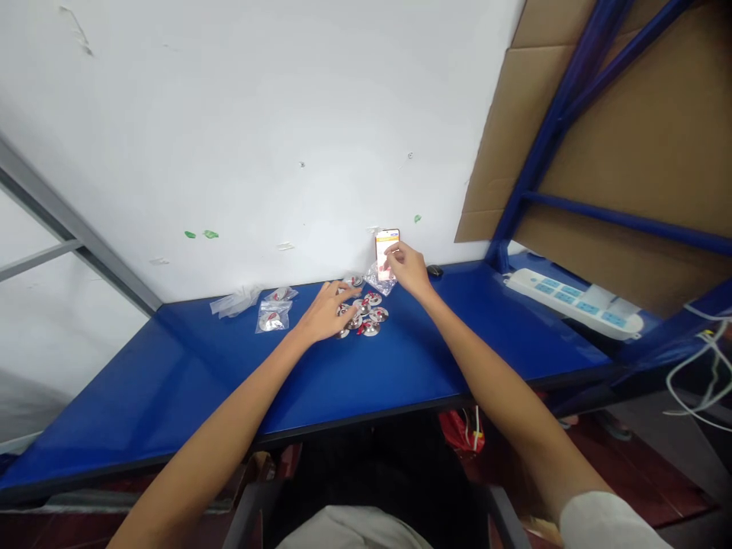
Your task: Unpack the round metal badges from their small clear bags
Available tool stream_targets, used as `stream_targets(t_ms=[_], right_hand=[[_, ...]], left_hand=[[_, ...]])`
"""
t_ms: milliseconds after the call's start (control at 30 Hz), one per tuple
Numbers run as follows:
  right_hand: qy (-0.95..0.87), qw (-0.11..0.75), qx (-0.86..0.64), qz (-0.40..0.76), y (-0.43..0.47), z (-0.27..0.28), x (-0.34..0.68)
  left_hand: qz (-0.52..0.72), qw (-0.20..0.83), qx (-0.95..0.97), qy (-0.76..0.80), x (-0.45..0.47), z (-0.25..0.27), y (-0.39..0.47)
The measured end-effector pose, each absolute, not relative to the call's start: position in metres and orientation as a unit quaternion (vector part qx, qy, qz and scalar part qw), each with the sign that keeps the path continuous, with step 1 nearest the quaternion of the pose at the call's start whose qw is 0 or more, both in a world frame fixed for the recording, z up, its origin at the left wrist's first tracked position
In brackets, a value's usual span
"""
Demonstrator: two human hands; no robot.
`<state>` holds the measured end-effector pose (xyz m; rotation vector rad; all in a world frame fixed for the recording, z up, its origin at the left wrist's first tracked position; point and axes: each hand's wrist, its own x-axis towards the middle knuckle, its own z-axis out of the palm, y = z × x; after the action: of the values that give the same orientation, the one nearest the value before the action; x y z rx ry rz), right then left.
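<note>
My left hand (329,311) lies with its fingers spread at the left side of a pile of round, domed silvery discs (370,329) with red bits on them. Its fingertips reach over some discs and hide part of the pile. My right hand (407,267) is raised in front of a lit phone (387,242) that leans upright against the wall. The fingers are curled together in a pinch near the screen; what is between them, if anything, is too small to tell. Under the phone lies a crumpled clear plastic bag (379,287).
Left of the pile lie bagged discs (273,320) and clear empty bags (235,301) on the blue table (188,366). A black object (435,271) sits behind my right hand. At the right are a white power strip (575,301) and a blue metal frame (531,164).
</note>
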<state>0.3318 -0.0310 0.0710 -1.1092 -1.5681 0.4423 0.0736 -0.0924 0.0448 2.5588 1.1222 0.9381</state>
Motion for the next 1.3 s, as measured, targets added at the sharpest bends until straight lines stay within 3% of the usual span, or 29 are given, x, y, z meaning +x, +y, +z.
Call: stream_targets(t_ms=[133, 300, 400, 533, 600, 700, 800, 933, 1000, 1133, 1300], right_hand=[[-0.669, 0.556, -0.429, 0.244, -0.035, 0.068, 0.319], [-0.689, 0.531, -0.315, 0.379, -0.042, 0.06, 0.295], [-0.709, 0.504, -0.31, 0.385, -0.043, 0.053, 0.289], [-0.736, 0.477, -0.353, 0.327, -0.039, 0.046, 0.293], [-0.756, 0.465, -0.378, 0.263, -0.036, 0.044, 0.298], [-0.785, 0.436, -0.398, 0.189, -0.033, 0.043, 0.306], [-0.803, 0.413, -0.398, 0.16, -0.032, 0.041, 0.309], [-0.812, 0.4, -0.397, 0.153, -0.033, 0.041, 0.307], [-0.813, 0.398, -0.399, 0.147, -0.033, 0.04, 0.306], [-0.816, 0.394, -0.401, 0.137, -0.032, 0.039, 0.306], [-0.815, 0.38, -0.414, 0.142, -0.035, 0.042, 0.303]], left_hand=[[0.389, 0.112, 0.815, 0.415, 0.068, 0.051, -0.089], [0.465, 0.362, 0.687, 0.425, 0.073, 0.041, -0.08], [0.515, 0.418, 0.627, 0.408, 0.074, 0.044, -0.074], [0.574, 0.321, 0.597, 0.459, 0.033, 0.067, -0.058], [0.571, 0.21, 0.58, 0.542, -0.012, 0.078, -0.05], [0.458, -0.014, 0.54, 0.706, -0.086, 0.082, -0.047], [0.273, -0.064, 0.531, 0.8, -0.129, 0.071, -0.052], [0.277, -0.163, 0.544, 0.775, -0.119, 0.066, -0.055], [0.268, -0.177, 0.58, 0.748, -0.101, 0.072, -0.053], [0.129, -0.076, 0.718, 0.68, -0.073, 0.087, -0.052], [-0.03, 0.009, 0.709, 0.704, -0.056, 0.085, -0.064]])
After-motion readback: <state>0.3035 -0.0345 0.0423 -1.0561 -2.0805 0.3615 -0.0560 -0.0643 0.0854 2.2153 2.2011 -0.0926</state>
